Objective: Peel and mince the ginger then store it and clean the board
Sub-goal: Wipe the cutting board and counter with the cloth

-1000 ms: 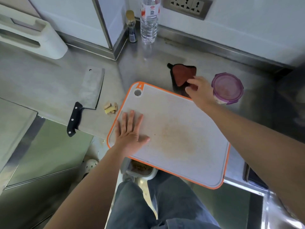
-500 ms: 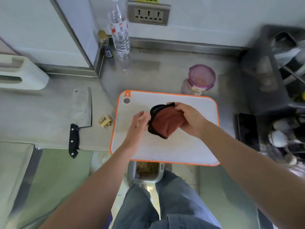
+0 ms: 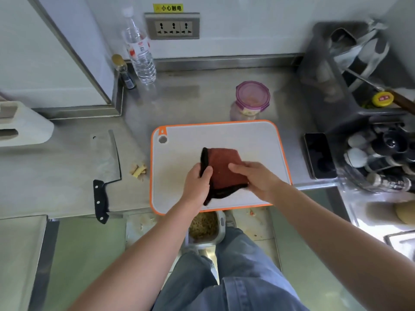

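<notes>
A white cutting board [image 3: 251,140] with an orange rim lies on the steel counter, its near edge hanging over the counter's front. Above its middle I hold a red-brown cloth [image 3: 222,167] with a black border in both hands. My left hand [image 3: 197,182] pinches its left edge and my right hand [image 3: 256,178] grips its right side. A jar with a purple lid [image 3: 251,97], minced ginger inside, stands just behind the board. Ginger peel scraps [image 3: 138,169] lie left of the board. A cleaver [image 3: 105,167] with a black handle rests further left.
A water bottle [image 3: 139,52] and a small dark bottle [image 3: 124,70] stand at the back left corner. A phone [image 3: 318,154] lies right of the board, beside a rack of utensils and spice jars [image 3: 381,158]. A bin with scraps [image 3: 204,225] sits on the floor below the board.
My right hand picked the cloth up from behind the board and brought it over the board's middle. My left hand lifted off the board and took hold of the cloth's left edge.
</notes>
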A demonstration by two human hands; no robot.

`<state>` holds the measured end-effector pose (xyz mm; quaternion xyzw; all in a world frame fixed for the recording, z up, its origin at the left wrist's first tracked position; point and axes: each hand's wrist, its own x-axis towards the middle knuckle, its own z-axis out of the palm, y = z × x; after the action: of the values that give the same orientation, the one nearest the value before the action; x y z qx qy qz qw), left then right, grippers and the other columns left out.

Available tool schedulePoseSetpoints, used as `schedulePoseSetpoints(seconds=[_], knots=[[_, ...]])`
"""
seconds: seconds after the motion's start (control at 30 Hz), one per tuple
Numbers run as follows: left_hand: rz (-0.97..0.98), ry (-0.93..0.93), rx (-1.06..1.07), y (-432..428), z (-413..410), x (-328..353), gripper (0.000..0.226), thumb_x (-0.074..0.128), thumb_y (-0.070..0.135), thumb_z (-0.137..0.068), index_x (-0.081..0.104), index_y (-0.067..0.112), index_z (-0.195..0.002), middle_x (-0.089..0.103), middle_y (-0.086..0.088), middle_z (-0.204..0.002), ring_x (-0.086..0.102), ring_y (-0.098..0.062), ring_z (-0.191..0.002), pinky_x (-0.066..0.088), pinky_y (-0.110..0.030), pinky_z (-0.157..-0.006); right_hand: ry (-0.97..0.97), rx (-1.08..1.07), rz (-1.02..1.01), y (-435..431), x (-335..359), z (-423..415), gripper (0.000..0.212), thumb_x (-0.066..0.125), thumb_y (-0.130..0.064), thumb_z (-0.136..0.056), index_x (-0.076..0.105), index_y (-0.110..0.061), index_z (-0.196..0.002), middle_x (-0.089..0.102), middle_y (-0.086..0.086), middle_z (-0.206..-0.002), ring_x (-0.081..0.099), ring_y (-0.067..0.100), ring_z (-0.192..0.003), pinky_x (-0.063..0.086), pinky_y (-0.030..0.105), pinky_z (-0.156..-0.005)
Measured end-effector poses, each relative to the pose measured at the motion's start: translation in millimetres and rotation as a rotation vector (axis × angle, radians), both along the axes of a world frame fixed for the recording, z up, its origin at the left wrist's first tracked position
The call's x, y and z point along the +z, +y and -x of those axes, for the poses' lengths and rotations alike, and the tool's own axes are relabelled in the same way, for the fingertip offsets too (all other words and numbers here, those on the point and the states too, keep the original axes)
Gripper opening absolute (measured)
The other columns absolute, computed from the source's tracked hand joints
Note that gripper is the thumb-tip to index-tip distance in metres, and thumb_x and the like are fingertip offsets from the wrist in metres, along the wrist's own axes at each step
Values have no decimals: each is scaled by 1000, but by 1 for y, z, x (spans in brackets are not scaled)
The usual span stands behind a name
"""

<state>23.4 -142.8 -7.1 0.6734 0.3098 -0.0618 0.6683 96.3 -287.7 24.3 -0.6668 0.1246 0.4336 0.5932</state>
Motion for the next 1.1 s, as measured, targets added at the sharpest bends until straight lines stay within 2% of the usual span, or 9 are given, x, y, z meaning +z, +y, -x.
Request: schedulePoseSetpoints(seconds=[0.1,0.17,0.23,0.37,0.47,0.6,0.73,0.9,1.1], knots=[[-251,79,169,0,0,1,28,46,20,-96,51,16,-123,51,-6,-119,55,-22,-103,47,-36,-89,-198,-32,70,5,2,-3,27,61,-14,-91,62,2,-112,66,17,-97,62,24,-80,53,30,-68],[-35,59,185,-3,-5,6,26,43,34,-99,56,18,-115,59,-6,-112,61,-24,-98,51,-39,-86,-265,106,101,10,6,0,21,58,-14,-93,62,1,-108,62,17,-89,57,26,-69,46,29,-53],[301,93,126,-10,-10,17,39,38,43,-100,63,15,-109,69,-8,-102,68,-23,-91,56,-38,-78,-266,238,69,13,10,5,19,56,-14,-94,62,2,-104,62,19,-86,57,30,-69,46,37,-56],[352,42,138,-16,-11,16,35,43,30,-102,61,7,-119,69,-16,-109,68,-26,-94,59,-32,-70,-659,311,348,11,3,4,16,61,-20,-88,66,-11,-101,56,5,-103,52,30,-101,45,43,-91],[372,68,130,-23,-10,10,34,44,31,-101,65,8,-115,70,-13,-105,67,-24,-94,57,-32,-75,-388,183,187,8,0,10,28,60,-18,-90,51,-21,-116,47,6,-118,52,24,-108,50,36,-86],[-248,33,-91,-10,-8,-3,55,44,55,-88,73,9,-91,68,-3,-88,59,-19,-86,44,-32,-78,-280,143,109,-5,-17,1,31,47,4,-92,44,-16,-115,62,12,-106,60,27,-91,52,36,-75],[-1076,135,-383,33,10,-25,37,45,35,-96,53,26,-131,36,-3,-149,24,-26,-139,23,-40,-108,-696,-53,401,-29,-28,-45,40,44,8,-85,52,-16,-116,57,3,-105,56,32,-100,48,37,-76],[-1056,316,-623,62,37,-50,67,33,34,-101,-8,20,-152,-19,-3,-159,-17,-23,-147,-5,-40,-120,-706,85,809,-44,-65,-71,56,54,-13,-90,34,-15,-142,31,19,-137,41,38,-119,35,40,-103],[-1064,341,-689,65,37,-55,69,28,37,-102,-21,23,-149,-31,-3,-155,-26,-24,-144,-9,-41,-119,-831,142,1017,-26,-80,-69,59,61,-21,-81,38,-16,-136,34,19,-131,34,39,-115,29,44,-100]])
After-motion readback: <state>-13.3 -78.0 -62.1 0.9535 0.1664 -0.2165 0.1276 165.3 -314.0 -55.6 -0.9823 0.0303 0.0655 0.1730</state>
